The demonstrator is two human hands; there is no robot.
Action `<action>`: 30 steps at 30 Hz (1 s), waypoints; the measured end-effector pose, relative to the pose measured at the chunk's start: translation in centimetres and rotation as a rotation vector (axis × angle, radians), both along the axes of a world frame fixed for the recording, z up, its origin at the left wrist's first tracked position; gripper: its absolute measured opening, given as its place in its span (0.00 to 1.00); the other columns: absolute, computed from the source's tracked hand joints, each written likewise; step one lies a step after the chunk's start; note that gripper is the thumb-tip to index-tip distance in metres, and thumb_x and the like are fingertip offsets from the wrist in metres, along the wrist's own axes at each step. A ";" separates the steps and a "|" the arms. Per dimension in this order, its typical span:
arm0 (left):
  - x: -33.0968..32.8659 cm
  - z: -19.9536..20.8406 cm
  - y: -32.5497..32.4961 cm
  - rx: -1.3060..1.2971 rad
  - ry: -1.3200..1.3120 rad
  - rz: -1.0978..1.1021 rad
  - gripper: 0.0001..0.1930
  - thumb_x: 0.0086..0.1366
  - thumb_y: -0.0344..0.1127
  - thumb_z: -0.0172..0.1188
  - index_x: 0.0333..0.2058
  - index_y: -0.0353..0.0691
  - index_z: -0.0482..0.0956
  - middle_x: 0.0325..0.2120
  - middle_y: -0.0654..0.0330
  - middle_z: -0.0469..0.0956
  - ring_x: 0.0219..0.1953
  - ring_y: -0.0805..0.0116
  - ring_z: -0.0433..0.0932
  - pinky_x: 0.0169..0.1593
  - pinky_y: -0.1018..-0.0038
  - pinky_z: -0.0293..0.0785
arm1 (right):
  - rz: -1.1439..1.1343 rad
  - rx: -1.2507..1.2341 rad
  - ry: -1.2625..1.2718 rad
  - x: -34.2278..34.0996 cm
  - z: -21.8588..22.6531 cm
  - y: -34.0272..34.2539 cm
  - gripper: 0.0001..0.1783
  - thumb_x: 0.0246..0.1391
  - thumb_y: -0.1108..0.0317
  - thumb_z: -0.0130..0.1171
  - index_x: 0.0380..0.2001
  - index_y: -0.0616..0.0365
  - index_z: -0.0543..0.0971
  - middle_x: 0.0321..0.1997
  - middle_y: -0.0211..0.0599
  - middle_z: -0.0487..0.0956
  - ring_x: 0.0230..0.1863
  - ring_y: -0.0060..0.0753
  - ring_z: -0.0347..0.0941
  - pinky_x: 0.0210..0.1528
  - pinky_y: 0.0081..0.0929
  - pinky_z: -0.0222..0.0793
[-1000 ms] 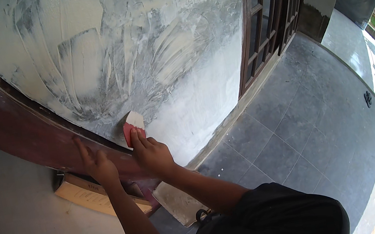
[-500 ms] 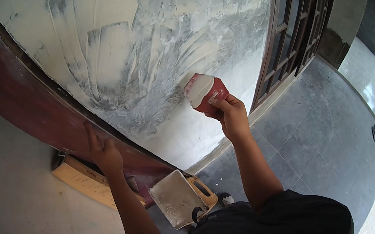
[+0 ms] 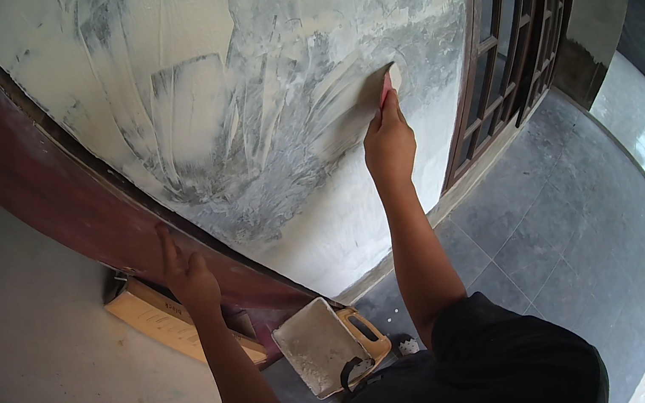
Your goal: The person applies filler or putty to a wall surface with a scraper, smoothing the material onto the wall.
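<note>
My right hand (image 3: 391, 143) grips a red putty spreader (image 3: 386, 90), seen nearly edge-on against the wall (image 3: 192, 95). Off-white filler coats the side of its blade. Streaks and thick swirls of pale filler cover much of the grey wall, with a smoother white band low down. My left hand (image 3: 193, 278) rests by the dark red door panel (image 3: 51, 176), fingers stretched out and holding nothing; whether they touch it is hard to tell.
A filler-smeared tray (image 3: 317, 351) with a tan handle (image 3: 371, 333) stands near my feet. Beside the red panel lies a long tan cardboard box (image 3: 160, 315). A brown barred window (image 3: 489, 68) borders the wall on the right, above grey floor tiles (image 3: 535, 233).
My right hand has moved up and forward to the wall, turning the spreader from face-on to edge-on. My left hand stays by the red panel.
</note>
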State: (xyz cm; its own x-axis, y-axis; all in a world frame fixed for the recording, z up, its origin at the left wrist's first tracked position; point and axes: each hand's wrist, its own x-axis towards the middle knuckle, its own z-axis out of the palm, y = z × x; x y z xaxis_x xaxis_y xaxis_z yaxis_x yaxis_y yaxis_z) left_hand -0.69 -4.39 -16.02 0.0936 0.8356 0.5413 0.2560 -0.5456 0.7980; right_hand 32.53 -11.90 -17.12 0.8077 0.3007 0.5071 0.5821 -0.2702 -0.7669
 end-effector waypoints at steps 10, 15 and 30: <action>-1.1 0.0 -0.2 0.024 0.050 -0.084 0.38 0.55 0.16 0.41 0.69 0.29 0.57 0.71 0.47 0.56 0.74 0.58 0.52 0.74 0.67 0.45 | 0.027 -0.177 -0.155 -3.4 -1.4 2.1 0.28 0.57 0.70 0.51 0.58 0.78 0.67 0.57 0.68 0.75 0.42 0.56 0.82 0.42 0.40 0.81; -1.3 -0.6 0.4 0.031 0.020 -0.104 0.39 0.55 0.15 0.40 0.69 0.30 0.56 0.71 0.47 0.55 0.74 0.58 0.52 0.74 0.68 0.46 | 0.258 -0.124 -0.262 -14.7 -5.1 2.2 0.29 0.52 0.70 0.54 0.56 0.76 0.70 0.51 0.64 0.79 0.41 0.54 0.83 0.39 0.39 0.81; -0.8 0.0 -0.6 0.011 0.152 0.064 0.37 0.58 0.18 0.47 0.69 0.32 0.56 0.69 0.43 0.58 0.72 0.51 0.58 0.71 0.68 0.54 | 0.931 0.387 1.071 -13.6 -2.1 -8.8 0.13 0.56 0.75 0.56 0.44 0.71 0.79 0.39 0.43 0.82 0.36 0.30 0.81 0.45 0.32 0.81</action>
State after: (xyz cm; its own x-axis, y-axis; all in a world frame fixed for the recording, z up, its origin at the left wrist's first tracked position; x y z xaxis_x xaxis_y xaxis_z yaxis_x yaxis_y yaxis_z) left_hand -1.44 -5.03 -16.07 0.1223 0.8367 0.5339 0.4080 -0.5328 0.7414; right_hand 18.89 -20.67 -19.26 0.4371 0.8990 -0.0269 -0.4525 0.1939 -0.8704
